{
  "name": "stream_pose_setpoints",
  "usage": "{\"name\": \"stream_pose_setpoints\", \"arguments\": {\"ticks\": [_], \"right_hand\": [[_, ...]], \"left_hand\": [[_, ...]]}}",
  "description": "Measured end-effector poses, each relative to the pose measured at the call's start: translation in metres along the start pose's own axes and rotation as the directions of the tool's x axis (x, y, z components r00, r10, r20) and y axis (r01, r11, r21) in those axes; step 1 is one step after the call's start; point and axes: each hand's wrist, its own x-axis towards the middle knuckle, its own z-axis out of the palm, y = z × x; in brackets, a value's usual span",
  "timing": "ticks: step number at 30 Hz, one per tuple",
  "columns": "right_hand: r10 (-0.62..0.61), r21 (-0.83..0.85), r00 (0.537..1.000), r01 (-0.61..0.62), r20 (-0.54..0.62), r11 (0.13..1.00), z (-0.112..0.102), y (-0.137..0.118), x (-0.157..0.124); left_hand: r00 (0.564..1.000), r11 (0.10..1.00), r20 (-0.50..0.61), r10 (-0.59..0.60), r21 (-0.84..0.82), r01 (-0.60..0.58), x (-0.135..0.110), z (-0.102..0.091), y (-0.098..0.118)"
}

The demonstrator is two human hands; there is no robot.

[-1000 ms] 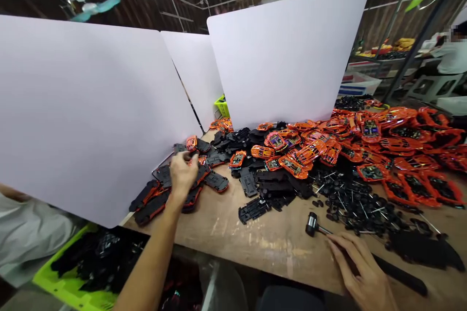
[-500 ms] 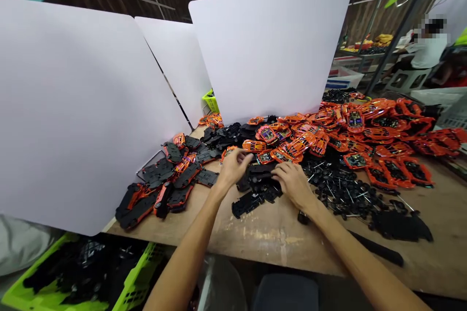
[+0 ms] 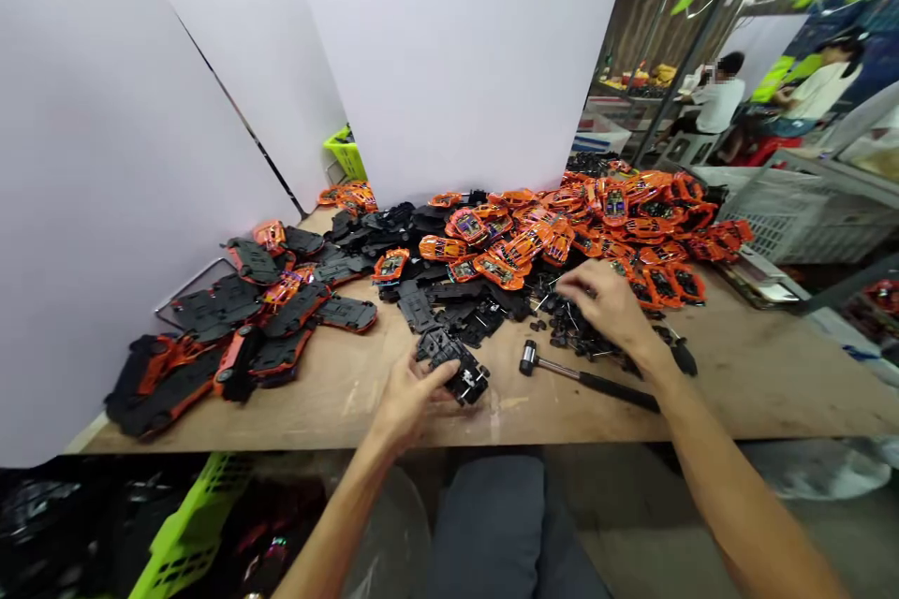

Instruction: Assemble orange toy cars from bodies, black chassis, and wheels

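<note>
My left hand (image 3: 411, 393) grips a black toy-car chassis (image 3: 453, 365) near the front edge of the wooden table (image 3: 737, 374). My right hand (image 3: 608, 304) reaches into a heap of small black wheels and metal axles (image 3: 572, 332), fingers curled down over them; what they pinch is hidden. A small black hammer (image 3: 562, 370) lies between the two hands. Orange toy-car bodies (image 3: 596, 229) are piled behind, with loose black chassis plates (image 3: 449, 299) in front of them. Several assembled orange and black cars (image 3: 239, 337) lie at the left.
White divider boards (image 3: 449, 47) stand along the back and left of the table. Green crates sit below the table's left edge (image 3: 186, 533) and behind the boards (image 3: 344, 154). Other people sit at benches far right (image 3: 720, 98). A grey basket (image 3: 793, 225) stands beside the table.
My left hand went from the assembled cars at the left to the middle pile and now holds a chassis near the front edge. My right hand left the hammer's handle and reached the wheel heap.
</note>
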Motion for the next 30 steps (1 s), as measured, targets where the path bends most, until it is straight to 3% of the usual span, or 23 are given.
{"name": "stream_pose_setpoints", "arguments": {"ticks": [2,3,7,9,11,14,16,18,20,21,23,27,30], "right_hand": [[0.029,-0.024,0.986,-0.025,0.163,0.999,0.015,0.011,-0.02],[0.073,0.009,0.979,-0.076,0.189,0.997,0.026,0.012,-0.027],[0.238,0.22,0.961,-0.265,0.142,0.939,0.06,0.011,-0.039],[0.288,0.297,0.952,-0.306,0.105,0.904,0.057,0.019,-0.037],[0.359,0.4,0.931,-0.353,0.063,0.846,0.044,0.033,-0.035],[0.451,0.552,0.892,-0.388,0.024,0.738,0.021,0.043,-0.032],[0.474,0.627,0.88,-0.382,0.023,0.679,0.013,0.028,-0.035],[0.395,0.655,0.914,-0.356,0.094,0.666,0.015,-0.006,-0.041],[0.152,0.618,0.956,-0.279,0.251,0.735,0.024,-0.048,-0.052],[0.017,0.595,0.957,-0.193,0.289,0.78,0.032,-0.067,-0.058],[-0.124,0.569,0.944,-0.078,0.307,0.818,0.049,-0.096,-0.071],[-0.123,0.49,0.953,-0.03,0.277,0.871,0.076,-0.111,-0.094],[-0.194,0.466,0.933,0.032,0.305,0.884,0.081,-0.1,-0.088]], "left_hand": [[0.997,0.99,-0.036,-0.068,-0.124,0.064,-0.007,0.01,-0.022],[0.994,0.985,-0.068,-0.083,-0.159,0.071,-0.009,0.014,-0.03],[0.976,0.999,-0.217,-0.007,-0.054,-0.005,-0.011,0.017,-0.048],[0.975,0.998,-0.22,0.03,0.053,-0.019,-0.015,0.008,-0.048],[0.978,0.997,-0.209,-0.011,0.072,0.027,-0.02,0.001,-0.047],[0.978,0.994,-0.188,-0.093,-0.072,0.081,-0.025,0.005,-0.047],[0.982,0.982,-0.155,-0.107,-0.172,0.08,-0.025,0.015,-0.048],[0.989,0.971,-0.096,-0.115,-0.22,0.092,-0.025,0.024,-0.048],[0.993,0.968,-0.001,-0.121,-0.222,0.118,-0.025,0.028,-0.047],[0.992,0.97,0.036,-0.121,-0.207,0.125,-0.027,0.028,-0.046],[0.992,0.985,0.053,-0.113,-0.128,0.119,-0.03,0.024,-0.044],[0.999,0.995,-0.023,-0.03,0.089,0.032,-0.034,0.014,-0.046],[0.998,0.997,-0.057,-0.031,0.062,0.034,-0.033,0.01,-0.049]]}}
